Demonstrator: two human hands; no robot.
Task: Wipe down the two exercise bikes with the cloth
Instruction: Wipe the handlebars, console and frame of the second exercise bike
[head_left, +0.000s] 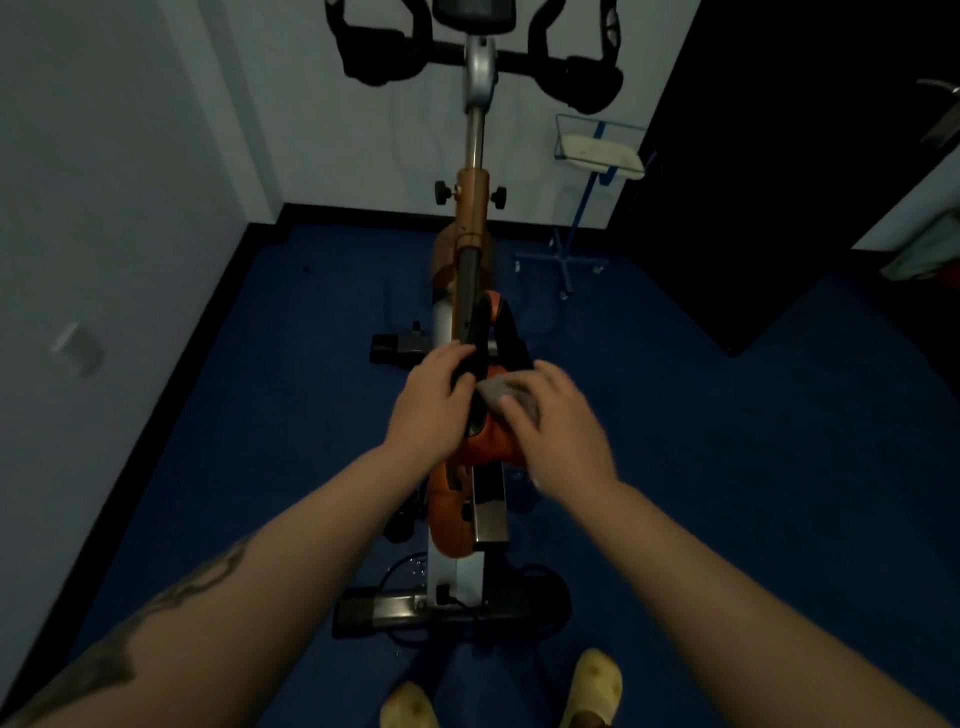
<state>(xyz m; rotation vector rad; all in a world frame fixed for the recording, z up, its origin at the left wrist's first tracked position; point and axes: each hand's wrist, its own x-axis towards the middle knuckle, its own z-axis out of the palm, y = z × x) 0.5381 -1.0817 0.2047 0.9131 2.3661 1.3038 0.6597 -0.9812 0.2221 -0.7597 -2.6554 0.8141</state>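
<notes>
Bike: the exercise bike (470, 270) stands straight ahead of you, its long axis running from 6 o'clock at your feet to 12 o'clock at the handlebars (480, 57); the front end points away from you, toward the wall.
Saddle: the orange-and-black saddle (488, 374) sits mid-frame, its nose aimed at 12 o'clock, in line with the frame.
Left hand: your left hand (434, 402) curls its fingers round the saddle's left edge, at about 9 o'clock of it; I judge this a bracing hold, to keep the seat from swivelling while you rub.
Right hand: your right hand (558, 426) presses the grey cloth (506, 397) onto the saddle's right side, at 3 o'clock of it; its fingers are bent over the cloth and close together, the thumb beneath. It is motion-blurred, so finer detail I cannot tell.
Cloth: bunched under your right hand, touching the saddle top.
Stage: you appear to be wiping the seat; only one bike is in view.
Nearby: a blue wire stand (587, 208) holding a pale towel (602, 150) at 1 o'clock.
</notes>
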